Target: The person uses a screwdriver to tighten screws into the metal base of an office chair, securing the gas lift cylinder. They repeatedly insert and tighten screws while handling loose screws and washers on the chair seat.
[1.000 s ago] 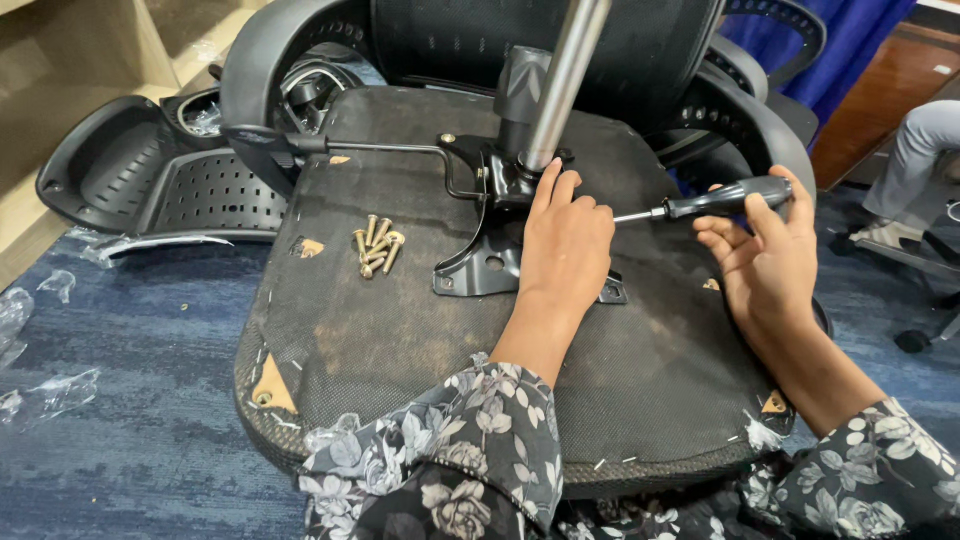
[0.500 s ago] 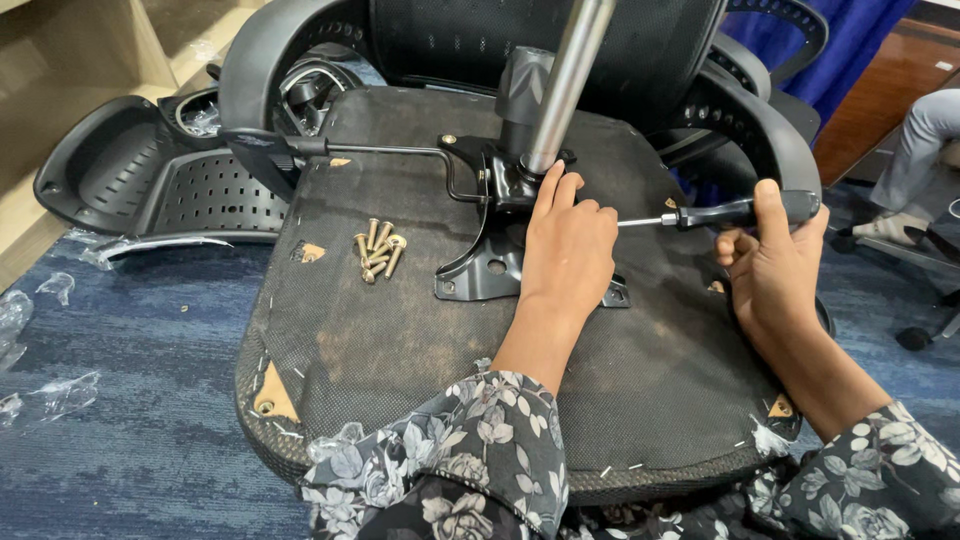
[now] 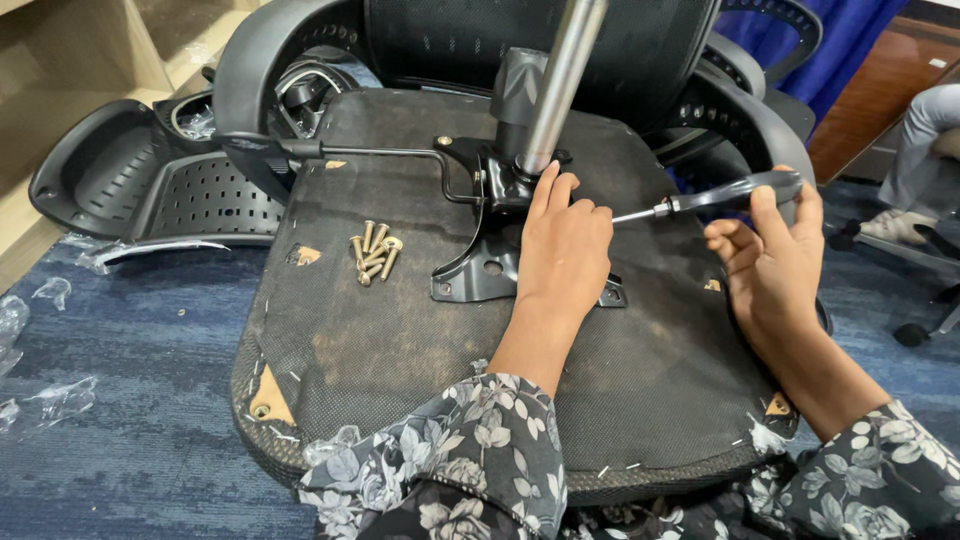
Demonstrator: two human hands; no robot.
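Observation:
An office chair seat (image 3: 400,350) lies upside down, its dark fabric underside facing me. A black metal mechanism plate (image 3: 480,272) with a silver gas cylinder (image 3: 560,75) sits on it. My left hand (image 3: 562,245) rests flat on the plate, fingers pointing at the cylinder base. My right hand (image 3: 770,265) grips the black handle of a screwdriver (image 3: 715,197), whose tip points left and reaches my left hand's fingers. Several brass-coloured bolts (image 3: 372,258) lie loose on the seat, left of the plate. A thin lever rod (image 3: 380,153) runs left from the mechanism.
A black mesh backrest (image 3: 540,40) and armrest parts (image 3: 140,185) lie behind and left of the seat. Clear plastic wrap (image 3: 40,300) is scattered on the blue carpet at left. Another person's leg and shoe (image 3: 915,190) and a chair base show at far right.
My right hand has shifted its grip on the screwdriver handle, turning it slightly. My left hand stays on the plate.

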